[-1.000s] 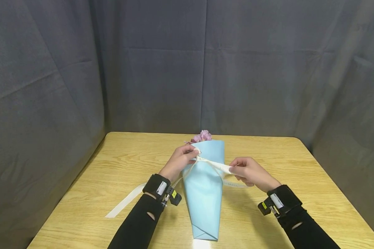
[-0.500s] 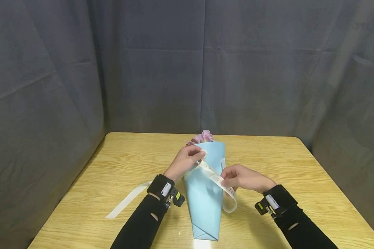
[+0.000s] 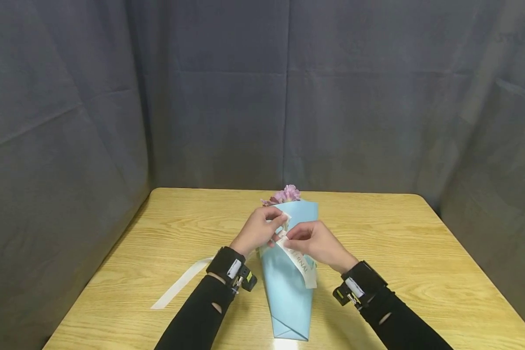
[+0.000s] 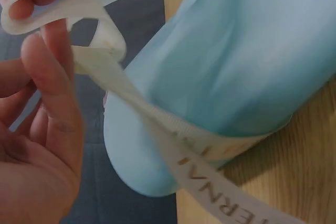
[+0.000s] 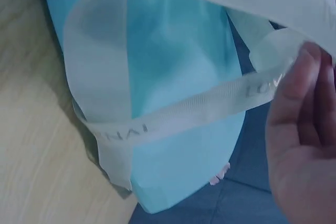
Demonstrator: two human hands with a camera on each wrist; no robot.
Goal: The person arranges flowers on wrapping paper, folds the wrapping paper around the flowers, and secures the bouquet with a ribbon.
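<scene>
A bouquet in light blue wrapping paper (image 3: 289, 301) lies on the table, with pink flowers (image 3: 290, 193) showing at its far end. Printed cream ribbon (image 3: 301, 265) runs across the wrap; the left wrist view shows gold lettering on its band (image 4: 210, 187). My left hand (image 3: 257, 231) pinches a raised ribbon loop between thumb and fingers near the upper left of the wrap. Just to its right, my right hand (image 3: 320, 243) pinches the ribbon close to that loop, and a length hangs below its fingers. In the right wrist view a wide ribbon curve (image 5: 97, 61) arches over the paper. Fingers partly hide the crossing point.
One ribbon tail (image 3: 181, 284) trails left across the wooden table (image 3: 420, 272), partly behind my left wrist. Grey curtains (image 3: 218, 121) enclose the table at the back and both sides. Each wrist wears a black strap with a small camera.
My right hand has moved left, from beyond the wrap's right side to beside the left hand, bringing ribbon across the front. The left hand has shifted slightly right, still pinching its loop.
</scene>
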